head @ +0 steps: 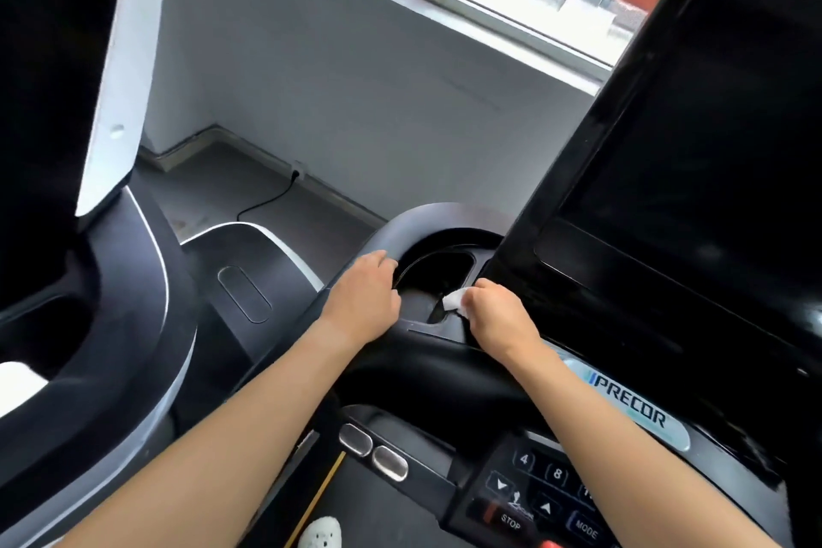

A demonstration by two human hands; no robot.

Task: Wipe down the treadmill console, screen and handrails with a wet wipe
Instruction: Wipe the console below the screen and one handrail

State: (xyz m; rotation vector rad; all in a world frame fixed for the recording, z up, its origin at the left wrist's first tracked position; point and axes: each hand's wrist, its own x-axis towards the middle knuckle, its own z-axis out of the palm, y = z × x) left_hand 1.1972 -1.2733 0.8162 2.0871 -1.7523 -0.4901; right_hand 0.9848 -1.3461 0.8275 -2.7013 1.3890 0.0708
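Our left hand [364, 294] curls over the cup holder rim [427, 222], our right hand [498, 316] bunches the wet wipe [454, 300] at its near edge; screen [694, 147] and keypad [547, 489] likely remain, we reckon

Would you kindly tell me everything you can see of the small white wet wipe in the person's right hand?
The small white wet wipe is crumpled into a wad, looking like soft, thin cloth. The right hand pinches it in curled fingers, so only a part shows past the knuckles. It sits at the near edge of the black cup-holder recess. The left hand, gripping the recess's grey rim, does not touch it.
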